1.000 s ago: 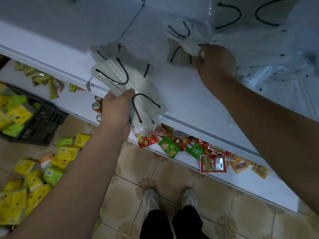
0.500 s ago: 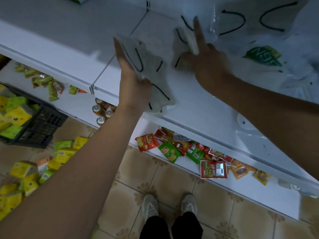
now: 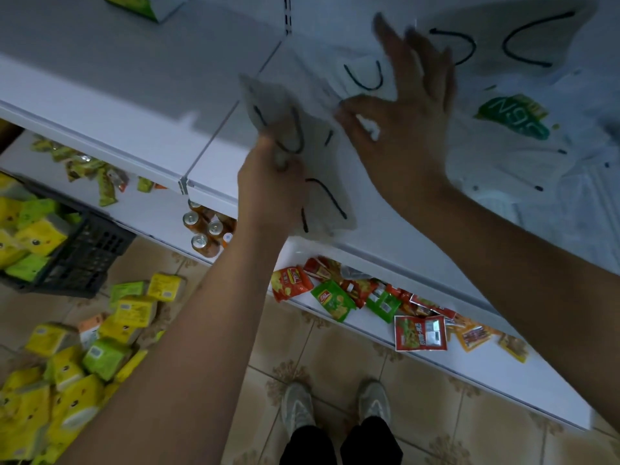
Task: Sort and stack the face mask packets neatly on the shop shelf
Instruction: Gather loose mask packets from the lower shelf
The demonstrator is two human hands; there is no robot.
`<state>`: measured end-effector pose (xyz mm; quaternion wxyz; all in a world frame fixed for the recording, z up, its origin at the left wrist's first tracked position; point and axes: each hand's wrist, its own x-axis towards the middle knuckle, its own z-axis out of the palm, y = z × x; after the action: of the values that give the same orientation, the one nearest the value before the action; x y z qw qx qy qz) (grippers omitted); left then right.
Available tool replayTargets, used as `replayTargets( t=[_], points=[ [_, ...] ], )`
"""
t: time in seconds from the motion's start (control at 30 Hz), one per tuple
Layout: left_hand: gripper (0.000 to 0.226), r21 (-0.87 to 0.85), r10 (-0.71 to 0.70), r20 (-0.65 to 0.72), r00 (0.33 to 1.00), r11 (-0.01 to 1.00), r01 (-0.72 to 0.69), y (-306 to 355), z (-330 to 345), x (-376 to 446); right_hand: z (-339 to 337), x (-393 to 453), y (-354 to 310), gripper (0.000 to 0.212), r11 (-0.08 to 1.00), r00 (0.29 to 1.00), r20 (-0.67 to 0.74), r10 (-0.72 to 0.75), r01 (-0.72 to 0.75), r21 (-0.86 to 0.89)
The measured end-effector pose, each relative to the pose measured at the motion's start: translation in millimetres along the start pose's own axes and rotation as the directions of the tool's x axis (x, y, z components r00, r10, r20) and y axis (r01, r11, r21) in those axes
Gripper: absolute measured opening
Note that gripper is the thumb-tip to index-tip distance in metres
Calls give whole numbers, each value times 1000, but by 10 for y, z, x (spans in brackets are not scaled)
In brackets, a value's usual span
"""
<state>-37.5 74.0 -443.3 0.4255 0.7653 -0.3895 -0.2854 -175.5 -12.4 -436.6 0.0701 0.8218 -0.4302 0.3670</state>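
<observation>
right hand now splayed flat

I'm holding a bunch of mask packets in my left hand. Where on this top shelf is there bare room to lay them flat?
Free: the left shelf panel, from the green box at the back to the front edge, and the front strip under the right forearm. Crowded: the right side, where the right hand presses on the heaped mask packets. The left hand grips its bunch.

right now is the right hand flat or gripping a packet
Flat. The right hand has its fingers spread, pressing down on a mask packet lying on the shelf.
</observation>
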Motion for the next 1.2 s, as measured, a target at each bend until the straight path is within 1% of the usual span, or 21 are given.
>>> replayTargets(
  t=[0.03, 0.07, 0.13, 0.17, 0.23, 0.27, 0.3, 0.4, 0.43, 0.5, 0.57, 0.67, 0.77, 0.83, 0.9, 0.97, 1.0, 1.03, 1.1, 1.17, 1.2],
  points=[
    [29, -95, -86, 4, 996, 992, 86, 4, 9, 42, -25, -55, -80, 23, 995, 995, 22, -94, 93, 32],
    [22, -264, -188, 34, 982, 946, 190, 37, -17, 65, -26, -135, -129, 21, 982, 980, 71, -184, 180, 64],
    [47, -572, -335, 174, 926, 731, 372, 83, -101, 91, -1, -313, -140, 20, 945, 934, 182, -308, 278, 175],
    [54, -591, -358, 186, 915, 703, 395, 73, -129, 86, -4, -385, -130, 23, 930, 916, 224, -332, 279, 238],
    [33, -422, -296, 96, 950, 853, 308, 23, -158, 59, -35, -440, -85, 35, 921, 882, 307, -359, 281, 270],
    [16, -320, -236, 12, 972, 920, 227, -11, -162, 72, -52, -405, -35, 40, 926, 873, 324, -366, 307, 221],
    [11, -258, -161, -43, 986, 955, 145, -15, -182, 72, -75, -333, 63, 42, 936, 884, 309, -350, 322, 139],
    [62, -273, -6, -78, 997, 962, -16, 39, -206, 73, -109, 37, 706, 58, 951, 970, 230, -75, 139, -275],
    [79, -325, 1, -63, 998, 945, -21, 61, -172, 70, -141, 164, 971, 67, 910, 974, 225, 40, 57, -410],
    [94, -416, -6, -31, 1000, 909, -7, 88, -39, 55, -180, 346, 1436, 80, 820, 956, 227, 187, -24, -572],
    [91, -462, -30, -6, 1000, 887, 24, 103, 129, 30, -133, 436, 1761, 81, 733, 949, 239, 207, 11, -680],
    [71, -514, -60, 41, 997, 855, 73, 43, 378, -35, -66, 540, 1980, 67, 596, 952, 276, 135, 145, -790],
    [65, -531, -79, 96, 992, 839, 118, -6, 499, -99, -160, 629, 1980, 47, 565, 931, 312, 191, 156, -811],
    [61, -515, -98, 134, 986, 843, 154, -5, 538, -128, -280, 618, 1916, 39, 651, 933, 292, 209, 91, -754],
    [58, -474, -111, 143, 984, 865, 166, 24, 502, -156, -414, 569, 1751, 34, 793, 951, 223, 212, -34, -608],
    [55, -516, -129, 168, 977, 834, 198, 47, 452, -172, -569, 542, 1456, 38, 939, 954, 155, 256, -207, -276],
    [53, -548, -142, 176, 974, 808, 216, 61, 435, -164, -650, 518, 1285, 43, 956, 943, 163, 290, -281, -81],
    [51, -580, -156, 173, 973, 782, 228, 80, 429, -159, -748, 489, 1106, 48, 937, 928, 208, 308, -334, 105],
    [48, -635, -189, 164, 968, 731, 250, 113, 414, -144, -901, 395, 766, 41, 813, 899, 292, 328, -426, 398],
    [45, -688, -182, 213, 960, 670, 279, 164, 401, -128, -874, 237, 548, 30, 719, 830, 446, 335, -531, 449],
    [43, -722, -152, 265, 952, 624, 300, 211, 395, -128, -792, 141, 490, 29, 753, 792, 518, 322, -547, 367]
  ],
)
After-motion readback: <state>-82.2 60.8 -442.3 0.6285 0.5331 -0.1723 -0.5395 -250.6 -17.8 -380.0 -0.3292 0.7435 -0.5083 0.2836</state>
